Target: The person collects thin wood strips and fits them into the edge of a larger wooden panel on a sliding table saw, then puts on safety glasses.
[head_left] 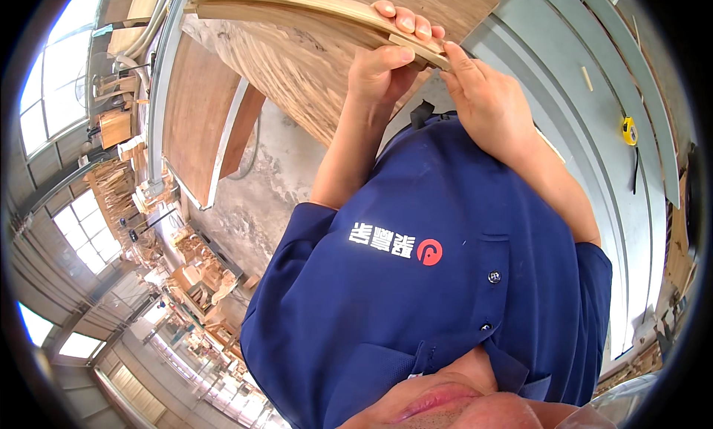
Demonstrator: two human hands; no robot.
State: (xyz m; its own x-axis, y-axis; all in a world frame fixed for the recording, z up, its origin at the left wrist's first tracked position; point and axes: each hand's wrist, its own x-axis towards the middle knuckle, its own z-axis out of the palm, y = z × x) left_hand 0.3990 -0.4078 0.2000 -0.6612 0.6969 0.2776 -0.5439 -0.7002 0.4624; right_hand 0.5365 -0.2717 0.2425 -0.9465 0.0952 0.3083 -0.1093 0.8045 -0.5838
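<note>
A long, pale wooden strip (297,0) runs from the upper left to the top middle, curved in this view. My left hand (385,67) is wrapped around it near its right end, thumb on the near side and fingers over the far side. A short, thin piece of wood (417,49) lies along the strip at that end. My right hand (486,102) is closed at the very tip, its fingers pressed against the wood there. Whether those fingers grip the strip, the short piece or both is partly hidden.
Brown wooden boards (290,80) lie beneath the strip. To the right stretches a grey metal machine table (564,80) with long grooves, bearing a yellow tape measure (629,131) and a small wood sliver (587,79). Wooden parts (212,280) are piled at the left.
</note>
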